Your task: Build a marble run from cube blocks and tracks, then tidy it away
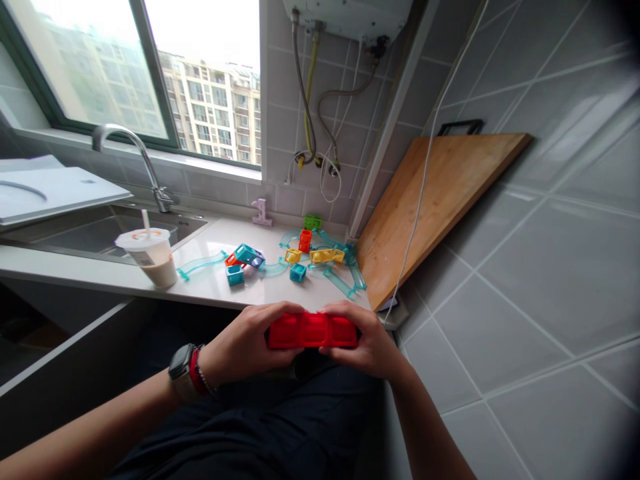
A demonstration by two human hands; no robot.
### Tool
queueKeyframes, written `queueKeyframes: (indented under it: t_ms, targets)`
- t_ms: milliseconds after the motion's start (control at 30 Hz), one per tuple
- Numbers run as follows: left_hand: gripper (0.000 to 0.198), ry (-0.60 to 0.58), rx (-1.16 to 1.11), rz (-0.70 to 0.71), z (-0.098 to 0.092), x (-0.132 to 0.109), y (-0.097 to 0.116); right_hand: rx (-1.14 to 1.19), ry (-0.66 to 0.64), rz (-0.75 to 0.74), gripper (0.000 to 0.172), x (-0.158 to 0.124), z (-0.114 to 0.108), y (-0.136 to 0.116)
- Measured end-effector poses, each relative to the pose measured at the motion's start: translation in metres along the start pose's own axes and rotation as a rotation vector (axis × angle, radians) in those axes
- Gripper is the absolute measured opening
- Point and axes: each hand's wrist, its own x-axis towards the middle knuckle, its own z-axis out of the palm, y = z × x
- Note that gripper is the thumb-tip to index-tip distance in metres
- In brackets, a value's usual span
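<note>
Both my hands hold a red plastic piece [313, 331] made of three joined square frames, just in front of the counter's near edge. My left hand [250, 347], with a watch and red band on the wrist, grips its left end with fingers curled over the top. My right hand [367, 343] grips its right end the same way. On the white counter [215, 283] beyond lie several loose toy pieces: teal track sections [200, 265], yellow frames [325, 255], a red cube [305, 240], a green cube [313, 221] and teal cubes [235, 275].
A lidded drink cup with a straw [150, 255] stands near the counter's front left. Behind it are a sink [100, 233] and tap [135, 153] under a window. A wooden cutting board [430, 200] leans on the tiled wall at right, crossed by a white cable.
</note>
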Motion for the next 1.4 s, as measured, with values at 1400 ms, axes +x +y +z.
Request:
queueKeyframes:
  t_ms: [1400]
  targets:
    - [0.075, -0.27, 0.083, 0.421, 0.002, 0.072, -0.058, -0.458, -0.001, -0.058, 0.054, 0.001, -0.005, 0.03]
